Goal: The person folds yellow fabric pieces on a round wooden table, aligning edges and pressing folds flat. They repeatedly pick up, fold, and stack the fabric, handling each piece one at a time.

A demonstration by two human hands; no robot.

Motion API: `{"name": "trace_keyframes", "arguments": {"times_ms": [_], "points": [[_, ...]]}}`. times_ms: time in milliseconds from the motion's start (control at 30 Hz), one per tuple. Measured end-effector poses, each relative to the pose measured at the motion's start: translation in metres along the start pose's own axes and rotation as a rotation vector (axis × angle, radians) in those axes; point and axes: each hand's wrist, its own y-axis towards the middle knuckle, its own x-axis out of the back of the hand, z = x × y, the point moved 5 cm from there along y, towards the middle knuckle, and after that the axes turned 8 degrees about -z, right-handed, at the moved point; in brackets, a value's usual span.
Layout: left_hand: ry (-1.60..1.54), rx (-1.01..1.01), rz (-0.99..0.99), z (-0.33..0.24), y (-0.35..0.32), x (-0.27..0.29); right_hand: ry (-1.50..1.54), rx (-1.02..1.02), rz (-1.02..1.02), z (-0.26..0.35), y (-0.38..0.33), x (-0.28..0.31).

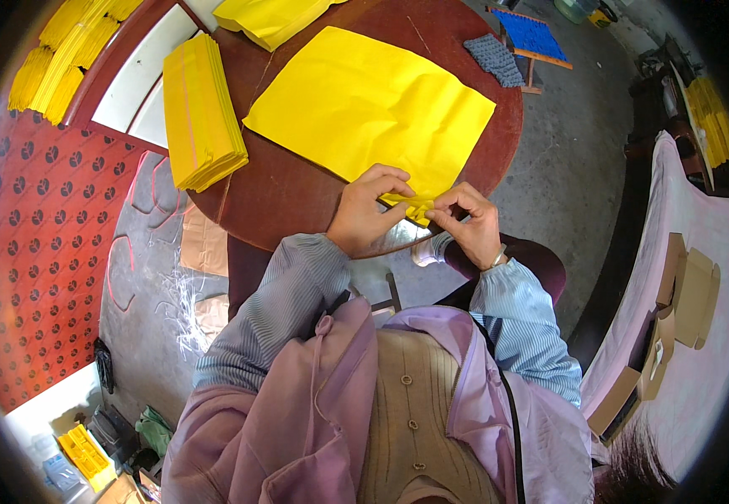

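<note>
A large yellow paper sheet (364,101), lightly creased, lies over the near part of the round red-brown table (499,151). Its near corner is crumpled into small folds between my hands, at the table's front edge. My left hand (370,208) has thumb and forefinger closed on the left side of that gathered corner. From the right, my right hand (471,225) pinches the same corner between thumb and fingertips. Whether the sheet is a single layer or a flat bag cannot be made out.
A thick stack of folded yellow paper (201,109) stands at the table's left. Another yellow sheet (276,18) lies at the far edge. A blue-topped folding stool (534,38) is beyond the table, far right. Open cardboard boxes (696,298) rest on a pink cloth at right.
</note>
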Motion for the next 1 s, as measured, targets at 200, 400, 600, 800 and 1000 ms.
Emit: {"name": "trace_keyframes", "arguments": {"times_ms": [200, 400, 600, 800, 1000], "points": [[-0.049, 0.161, -0.088, 0.009, 0.001, -0.004, -0.059, 0.107, -0.008, 0.013, -0.003, 0.0], [-0.042, 0.186, -0.051, 0.013, 0.001, -0.003, -0.125, 0.202, -0.005, 0.02, -0.002, 0.0], [-0.058, 0.165, -0.016, 0.015, 0.003, 0.0, -0.06, 0.034, -0.02, 0.007, 0.0, 0.0], [0.022, -0.031, -0.008, 0.003, 0.0, 0.001, -0.027, -0.021, -0.006, 0.001, -0.001, -0.002], [-0.024, 0.168, -0.085, 0.011, 0.0, -0.003, -0.069, 0.022, -0.011, 0.011, -0.005, -0.002]]}}
